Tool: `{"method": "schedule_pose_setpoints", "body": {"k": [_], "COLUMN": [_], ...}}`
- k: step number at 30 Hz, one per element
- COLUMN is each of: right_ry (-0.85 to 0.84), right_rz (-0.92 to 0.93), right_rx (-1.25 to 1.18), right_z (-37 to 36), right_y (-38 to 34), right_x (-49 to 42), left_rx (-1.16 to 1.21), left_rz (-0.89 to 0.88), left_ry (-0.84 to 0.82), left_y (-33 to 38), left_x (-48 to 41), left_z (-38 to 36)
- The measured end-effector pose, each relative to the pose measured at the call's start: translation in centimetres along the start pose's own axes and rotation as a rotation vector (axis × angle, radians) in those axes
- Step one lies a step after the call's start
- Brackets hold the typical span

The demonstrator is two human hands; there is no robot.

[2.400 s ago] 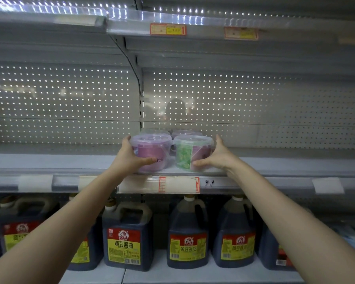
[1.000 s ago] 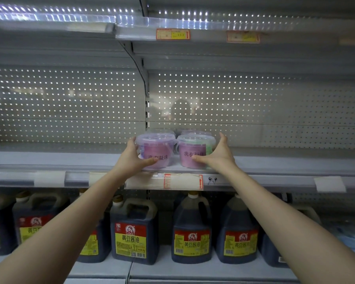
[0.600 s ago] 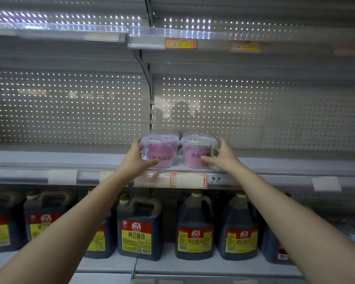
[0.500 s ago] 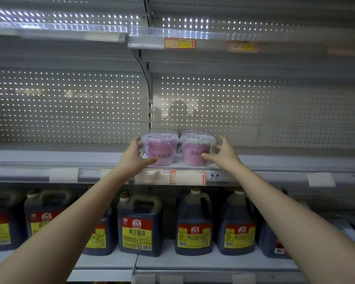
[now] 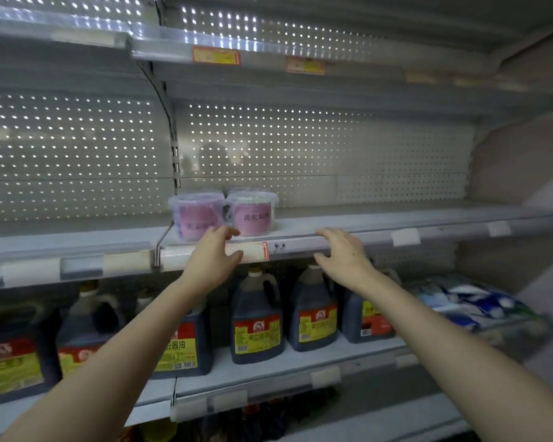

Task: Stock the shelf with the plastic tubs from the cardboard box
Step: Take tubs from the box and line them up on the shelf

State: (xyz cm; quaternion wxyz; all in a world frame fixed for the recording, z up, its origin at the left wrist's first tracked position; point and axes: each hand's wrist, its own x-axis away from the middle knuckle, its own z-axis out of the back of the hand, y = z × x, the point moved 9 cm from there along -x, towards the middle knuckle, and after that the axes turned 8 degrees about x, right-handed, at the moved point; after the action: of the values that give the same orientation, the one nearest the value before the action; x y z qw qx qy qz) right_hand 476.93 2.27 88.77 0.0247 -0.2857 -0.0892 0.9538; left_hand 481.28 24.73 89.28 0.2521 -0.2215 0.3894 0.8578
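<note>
Head view: two clear plastic tubs, left tub [image 5: 196, 216] and right tub [image 5: 253, 213], are sitting side by side near the front edge of the middle shelf [image 5: 380, 223], more tubs partly hidden behind. Left hand [image 5: 212, 260] is hovering just before the left tub, fingers spread, holding nothing. Right hand [image 5: 344, 253] is hanging empty, fingers loosely spread, at the shelf edge right of the tubs. Dark jugs [image 5: 257, 323] are standing on the shelf below.

Grey perforated back panel [image 5: 300, 148] — light glinting through — behind dim metal shelving.
</note>
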Motion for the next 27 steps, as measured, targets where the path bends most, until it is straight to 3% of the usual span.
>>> {"method": "schedule_pose_setpoints", "body": {"k": [10, 18, 23, 27], "right_ry": [-0.123, -0.235, -0.31, -0.286], "right_rz": [-0.148, -0.343, -0.472, -0.534], "right_rx": [0.371, 0.469, 0.478, 0.465], "right_z": [0.4, 2.4, 3.8, 4.8], "right_y": [13.1, 24.6, 30.2, 33.4], "right_x": [11.7, 26.2, 35.5, 42.0], "left_rx": [-0.23, -0.298, -0.199, -0.193], "left_rz": [-0.218, -0.349, -0.41, -0.426], "left_ry": [-0.244, -0.454, -0.615, -0.71], "left_y": [6.9, 15.1, 19.6, 22.4], "left_x": [3.5, 11.1, 17.2, 22.0], "left_z": [-15.1, -29.2, -36.4, -41.0]}}
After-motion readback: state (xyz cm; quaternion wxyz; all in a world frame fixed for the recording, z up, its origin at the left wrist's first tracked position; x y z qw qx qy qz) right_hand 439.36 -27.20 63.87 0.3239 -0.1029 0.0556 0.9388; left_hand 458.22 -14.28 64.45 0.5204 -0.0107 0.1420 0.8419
